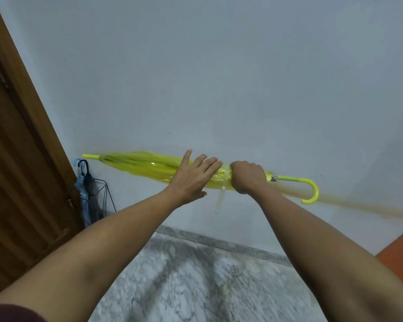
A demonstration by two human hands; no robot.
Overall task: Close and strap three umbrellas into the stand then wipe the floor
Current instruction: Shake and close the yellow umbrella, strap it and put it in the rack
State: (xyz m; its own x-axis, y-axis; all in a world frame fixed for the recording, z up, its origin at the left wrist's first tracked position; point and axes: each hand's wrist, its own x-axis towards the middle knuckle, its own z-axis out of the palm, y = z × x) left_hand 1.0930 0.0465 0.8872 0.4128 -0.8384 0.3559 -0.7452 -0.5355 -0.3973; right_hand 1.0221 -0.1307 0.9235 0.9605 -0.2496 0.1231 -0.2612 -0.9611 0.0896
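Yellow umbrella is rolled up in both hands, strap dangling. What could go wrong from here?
1. The strap hangs unfastened under the yellow umbrella, and the left hand only lies flat on it. Just the right hand grips, so the folds may spring loose before strapping.
2. The umbrella's tip points toward the stand holding the blue umbrella and black umbrella; swinging it in could knock them.

3 umbrellas tot.: 1 yellow umbrella (137,166), 1 blue umbrella (83,202), 1 black umbrella (92,190); 1 wire stand (106,181); 1 door (21,170).
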